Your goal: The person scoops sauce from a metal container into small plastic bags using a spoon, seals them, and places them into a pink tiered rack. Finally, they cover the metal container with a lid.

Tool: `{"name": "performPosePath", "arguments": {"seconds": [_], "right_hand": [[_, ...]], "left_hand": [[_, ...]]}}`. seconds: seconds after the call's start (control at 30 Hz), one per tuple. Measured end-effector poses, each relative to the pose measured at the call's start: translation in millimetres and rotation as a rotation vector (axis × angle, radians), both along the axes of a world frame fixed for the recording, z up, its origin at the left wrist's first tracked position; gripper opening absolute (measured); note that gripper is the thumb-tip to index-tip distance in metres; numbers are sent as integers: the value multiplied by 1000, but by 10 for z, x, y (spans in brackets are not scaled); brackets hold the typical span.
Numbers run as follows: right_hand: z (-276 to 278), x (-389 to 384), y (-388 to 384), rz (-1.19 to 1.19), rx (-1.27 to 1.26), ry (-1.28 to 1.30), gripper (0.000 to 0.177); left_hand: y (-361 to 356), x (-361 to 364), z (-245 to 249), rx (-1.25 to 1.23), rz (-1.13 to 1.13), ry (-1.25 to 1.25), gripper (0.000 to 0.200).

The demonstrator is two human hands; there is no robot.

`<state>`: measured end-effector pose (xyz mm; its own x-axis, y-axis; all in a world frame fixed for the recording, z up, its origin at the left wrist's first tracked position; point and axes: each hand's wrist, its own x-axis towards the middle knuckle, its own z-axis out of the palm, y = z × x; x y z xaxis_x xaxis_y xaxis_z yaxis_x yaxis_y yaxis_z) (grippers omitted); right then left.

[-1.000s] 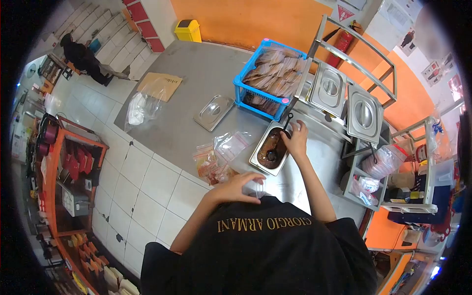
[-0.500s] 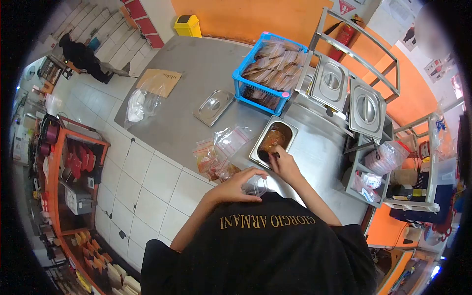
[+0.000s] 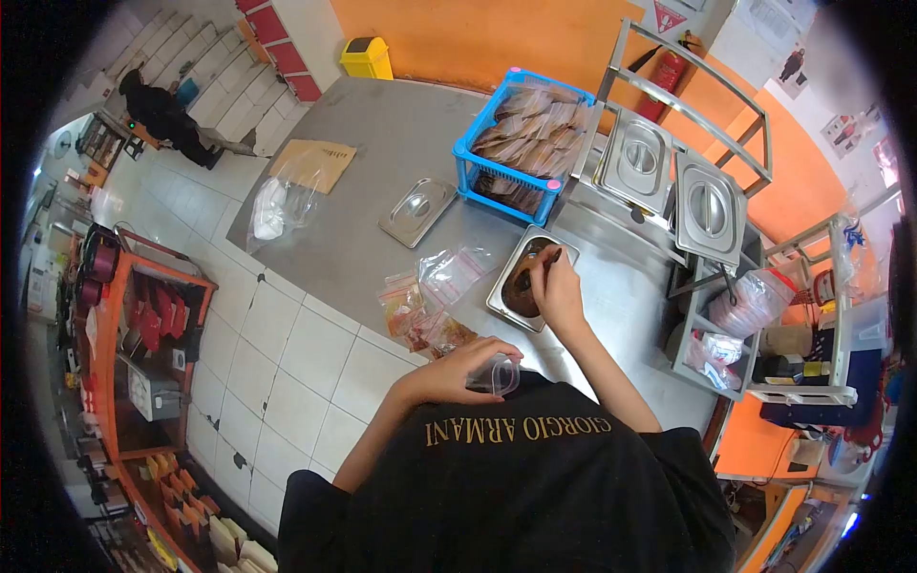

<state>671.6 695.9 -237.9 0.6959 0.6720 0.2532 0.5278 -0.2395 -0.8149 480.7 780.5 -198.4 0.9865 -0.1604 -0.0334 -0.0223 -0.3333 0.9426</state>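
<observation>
My left hand (image 3: 449, 374) is curled around a small clear plastic cup (image 3: 503, 376), held close to my chest. In my right hand (image 3: 560, 294) is a dark-handled utensil (image 3: 553, 256), its working end hidden by the hand and the pan. That hand is over a rectangular metal food pan (image 3: 504, 274) of brown sauce (image 3: 521, 292). Beside the pan lie filled plastic bags (image 3: 404, 306) with reddish-orange contents and a clear zip bag (image 3: 453, 275). A metal lid (image 3: 417, 212) rests farther back.
A blue plastic basket (image 3: 508, 180) full of bagged brown food stands behind the pan. Lidded metal pans (image 3: 709, 218) sit on the right beneath a metal frame. A brown paper and plastic bag (image 3: 277, 208) lie at the table's far left. Another person (image 3: 164, 119) stands near the stairs.
My right hand has risen slightly over the pan, and the utensil has turned more upright. My left hand has tilted the cup a little. The view has shifted slightly.
</observation>
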Motion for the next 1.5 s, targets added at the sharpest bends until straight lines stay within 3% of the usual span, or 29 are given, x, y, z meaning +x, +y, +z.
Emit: {"name": "performPosePath", "arguments": {"seconds": [0.07, 0.17, 0.27, 0.33, 0.4, 0.47, 0.5, 0.63, 0.7, 0.93, 1.1, 1.3, 1.5], "right_hand": [[18, -4, 37, 36, 37, -34, 16], [-463, 7, 26, 103, -3, -122, 16], [-322, 19, -34, 109, -106, -113, 15], [-191, 63, -92, 118, 37, -108, 14], [-164, 89, -156, 161, 28, -65, 14], [-279, 189, -230, 385, -42, -262, 18], [-309, 227, -277, 387, -105, -290, 20], [-367, 279, -373, 363, -88, -273, 21], [-363, 229, -446, 551, -91, -262, 21], [-439, 506, -384, 443, -77, -352, 26], [-470, 304, -399, 431, -107, -173, 11], [-391, 375, -381, 318, 54, -208, 13], [-569, 390, -348, 272, -4, -193, 10]], "left_hand": [[-2, -10, 1, 8, -44, -2, 63], [-13, -12, -11, -78, -81, 41, 63], [26, -14, -18, -79, -59, 54, 61], [36, -28, -49, -130, -113, 89, 64], [-12, -45, -144, -179, -117, 105, 65], [-35, -37, -165, -225, -128, 114, 66], [-45, -28, -160, -244, -137, 104, 66], [-70, -6, -183, -236, -140, 40, 68], [-76, -4, -156, -257, -145, 61, 68], [-90, -15, -156, -371, -142, 110, 74], [-154, -40, -312, -479, -172, 96, 80], [-235, -77, -492, -606, -209, 83, 84], [-228, -72, -404, -599, -184, 140, 90]]}}
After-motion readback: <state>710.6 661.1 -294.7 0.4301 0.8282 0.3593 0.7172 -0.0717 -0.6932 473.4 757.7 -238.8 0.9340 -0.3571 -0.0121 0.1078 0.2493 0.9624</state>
